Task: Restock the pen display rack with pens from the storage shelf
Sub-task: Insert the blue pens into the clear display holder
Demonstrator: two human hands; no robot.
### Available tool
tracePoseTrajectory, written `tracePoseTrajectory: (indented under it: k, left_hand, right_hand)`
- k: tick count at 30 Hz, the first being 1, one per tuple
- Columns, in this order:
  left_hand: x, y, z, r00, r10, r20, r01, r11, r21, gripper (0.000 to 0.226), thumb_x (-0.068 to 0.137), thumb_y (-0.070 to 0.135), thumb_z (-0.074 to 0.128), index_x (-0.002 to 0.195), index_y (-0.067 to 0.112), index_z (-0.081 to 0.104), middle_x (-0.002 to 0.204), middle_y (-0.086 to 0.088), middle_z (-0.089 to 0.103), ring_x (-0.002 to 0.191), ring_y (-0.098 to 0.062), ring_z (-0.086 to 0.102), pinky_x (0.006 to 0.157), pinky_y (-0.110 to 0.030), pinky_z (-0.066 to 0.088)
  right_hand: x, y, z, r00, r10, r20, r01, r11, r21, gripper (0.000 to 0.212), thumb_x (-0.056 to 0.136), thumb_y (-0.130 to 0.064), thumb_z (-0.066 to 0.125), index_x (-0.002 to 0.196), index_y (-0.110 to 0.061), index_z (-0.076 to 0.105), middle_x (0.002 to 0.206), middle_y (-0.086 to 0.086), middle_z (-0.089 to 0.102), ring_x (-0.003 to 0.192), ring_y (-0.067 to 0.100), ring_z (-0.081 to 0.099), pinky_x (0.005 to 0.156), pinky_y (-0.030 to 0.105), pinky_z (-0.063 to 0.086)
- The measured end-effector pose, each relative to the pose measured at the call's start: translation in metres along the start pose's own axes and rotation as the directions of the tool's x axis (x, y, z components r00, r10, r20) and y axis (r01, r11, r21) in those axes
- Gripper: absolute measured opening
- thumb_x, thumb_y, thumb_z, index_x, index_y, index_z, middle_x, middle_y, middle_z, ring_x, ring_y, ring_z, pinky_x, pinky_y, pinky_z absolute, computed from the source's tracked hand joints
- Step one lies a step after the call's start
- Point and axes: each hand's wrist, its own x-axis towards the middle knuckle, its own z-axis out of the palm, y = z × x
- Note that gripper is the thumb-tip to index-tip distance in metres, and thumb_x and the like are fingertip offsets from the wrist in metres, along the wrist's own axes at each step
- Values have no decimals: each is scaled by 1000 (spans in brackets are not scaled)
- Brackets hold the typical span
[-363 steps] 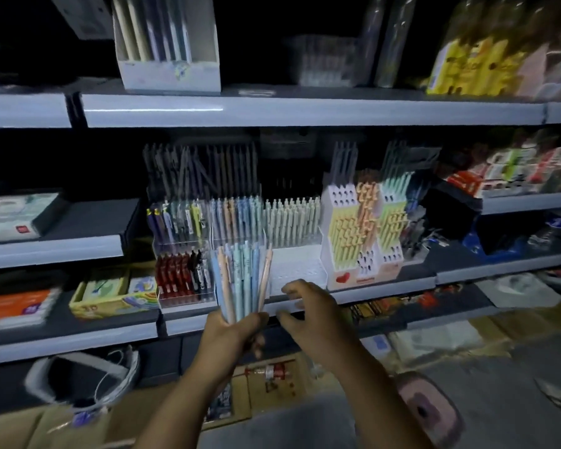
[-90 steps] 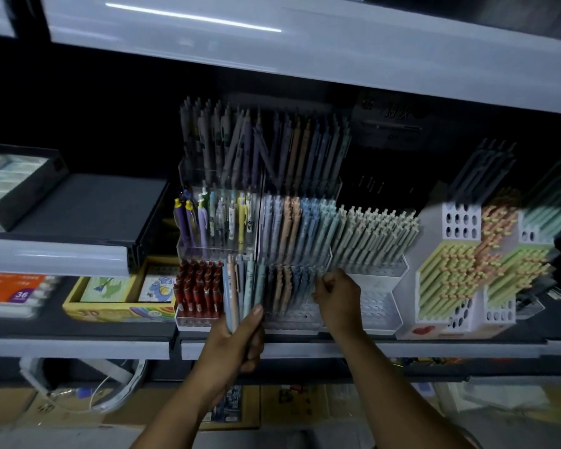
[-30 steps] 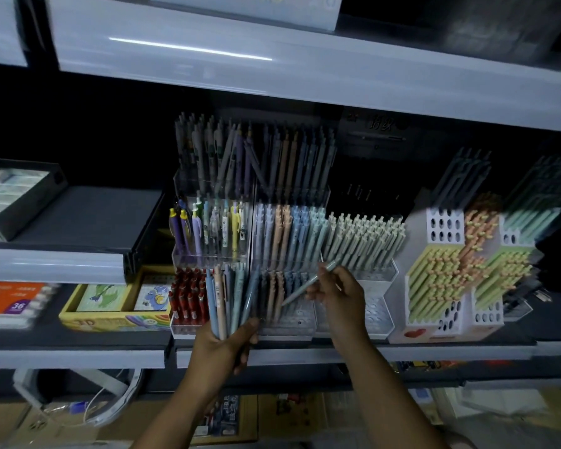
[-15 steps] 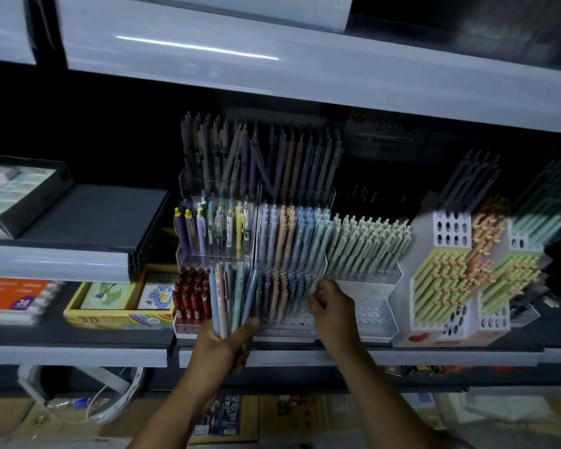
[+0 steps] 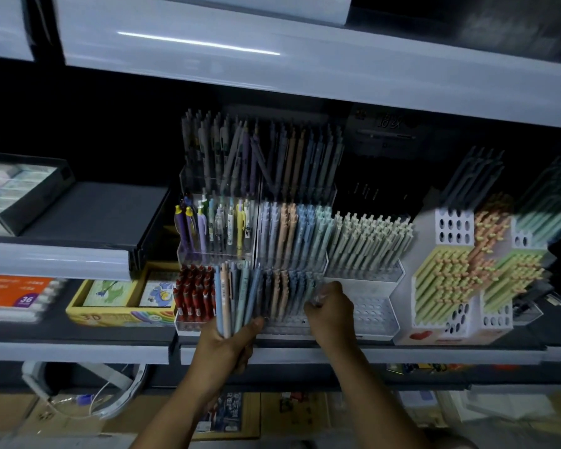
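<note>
So the bunch of pastel pens is fanned upright, blue, peach and teal barrels, right in front of the clear tiered pen rack, overlapping its lowest row; the left hand is wrapped around the bottom of the bunch with the thumb pressed across it; the right hand is just right of the bunch, fingers curled in at the rack's bottom row, pinching something pale that I honestly can't make out; the rack sits on a dark grey shelf with a pale front lip; red pens fill the rack's lower left corner, a white holed stand of green pens butts up against its right side; left of the rack there's a yellow box; lighting is dim, another pale shelf edge runs above the rack, cardboard boxes below.
</note>
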Motion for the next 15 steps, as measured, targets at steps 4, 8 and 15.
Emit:
tracePoseTrajectory:
  k: [4, 8, 15]
  left_hand:
    - [1, -1, 1, 1000, -2, -6, 2, 1000, 2, 33, 94, 18, 72, 70, 14, 49, 50, -5, 35, 41, -18, 29, 45, -27, 28]
    - [1, -3, 4, 1000, 26, -14, -26, 1000, 17, 33, 87, 28, 74, 68, 15, 51, 51, -7, 36, 41, -18, 31, 45, -26, 29]
    - [-4, 1, 5, 996, 81, 26, -83, 993, 80, 33, 87, 33, 71, 68, 15, 51, 52, -9, 35, 41, -18, 30, 42, -26, 29]
  right_hand:
    - [-18, -35, -1, 997, -70, 37, 66, 994, 85, 21, 94, -12, 65, 109, -19, 52, 86, -2, 58, 74, 12, 57, 54, 12, 34]
    - [-40, -68, 5, 969, -219, 114, 168, 924, 344, 12, 96, -26, 69, 102, -22, 60, 85, -8, 64, 73, 5, 63, 63, 21, 52]
    - [-49, -83, 4, 952, -176, 250, 27, 863, 504, 17, 90, -21, 76, 91, -9, 65, 73, 0, 65, 55, 2, 60, 52, 16, 46]
